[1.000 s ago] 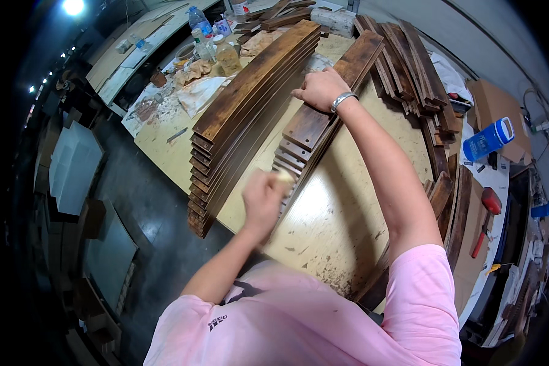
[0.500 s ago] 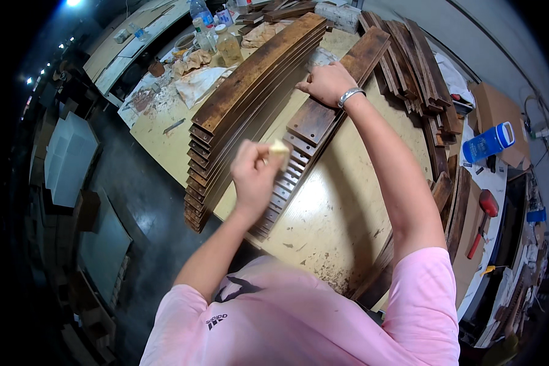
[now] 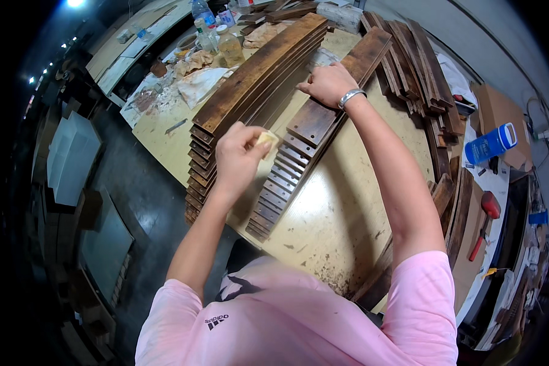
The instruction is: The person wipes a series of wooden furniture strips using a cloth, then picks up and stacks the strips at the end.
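My left hand (image 3: 238, 154) is closed on a small pale-yellow pad (image 3: 268, 144), which looks like a piece of sponge or folded sandpaper. It hovers between two stacks of dark-brown wooden planks. On the right stack, the top plank (image 3: 314, 122) lies over several others, whose stepped, drilled ends (image 3: 274, 192) fan out toward me. My right hand (image 3: 332, 85), with a silver band at the wrist, grips this top plank farther up, its fingers curled at the left edge. The left stack (image 3: 259, 70) is taller and of curved planks, also stepped at its near end.
More planks (image 3: 409, 67) pile up at the back right. A blue bottle (image 3: 491, 144) and a red-headed mallet (image 3: 487, 213) lie on the right. Jars (image 3: 230, 46), crumpled cloths (image 3: 201, 85) and a thin tool (image 3: 175, 126) sit at the left on the pale tabletop (image 3: 341, 219).
My left hand has moved left and slightly up, away from the stepped plank ends, still holding the pad. My right hand stays on the plank.
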A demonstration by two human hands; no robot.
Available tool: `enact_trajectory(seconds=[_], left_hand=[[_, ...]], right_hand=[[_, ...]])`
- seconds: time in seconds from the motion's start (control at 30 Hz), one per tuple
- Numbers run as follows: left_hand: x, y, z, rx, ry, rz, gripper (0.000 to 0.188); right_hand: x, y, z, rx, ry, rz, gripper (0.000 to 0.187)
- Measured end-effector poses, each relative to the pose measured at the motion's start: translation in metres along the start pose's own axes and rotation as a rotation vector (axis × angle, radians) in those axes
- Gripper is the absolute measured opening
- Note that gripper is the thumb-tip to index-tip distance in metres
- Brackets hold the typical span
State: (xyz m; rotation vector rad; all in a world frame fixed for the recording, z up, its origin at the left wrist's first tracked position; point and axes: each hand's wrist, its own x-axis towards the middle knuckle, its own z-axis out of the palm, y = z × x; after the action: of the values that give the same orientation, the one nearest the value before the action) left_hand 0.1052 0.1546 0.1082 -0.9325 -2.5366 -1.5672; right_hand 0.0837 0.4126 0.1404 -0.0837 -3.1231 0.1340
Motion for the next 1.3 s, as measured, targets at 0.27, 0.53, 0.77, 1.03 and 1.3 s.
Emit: enact_trajectory(seconds=[0.27,0.53,0.77,1.03,1.3], left_hand=[[-0.089,-0.011,0.038,-0.059,-0.094,0.101,0.014],[-0.127,-0.012,0.057,-0.131,-0.212,0.115,0.009],[-0.074,-0.015,0.031,0.008,0.016,0.091,0.008],[-0.066,-0.017,0.032,-0.131,0.077,-0.041,0.009],[-0.068,-0.022,0.029,-0.228,0.122,-0.092,0.005]], right_hand=[[0.002,-0.001,-0.002,0.017,-0.019,0.026,0.050],[0.006,0.007,0.004,-0.001,0.023,0.018,0.051],[0.006,0.002,0.007,0.006,0.017,0.013,0.052],[-0.002,-0.003,-0.007,0.000,-0.016,0.043,0.050],[-0.001,0.002,-0.002,-0.004,-0.033,0.032,0.050]])
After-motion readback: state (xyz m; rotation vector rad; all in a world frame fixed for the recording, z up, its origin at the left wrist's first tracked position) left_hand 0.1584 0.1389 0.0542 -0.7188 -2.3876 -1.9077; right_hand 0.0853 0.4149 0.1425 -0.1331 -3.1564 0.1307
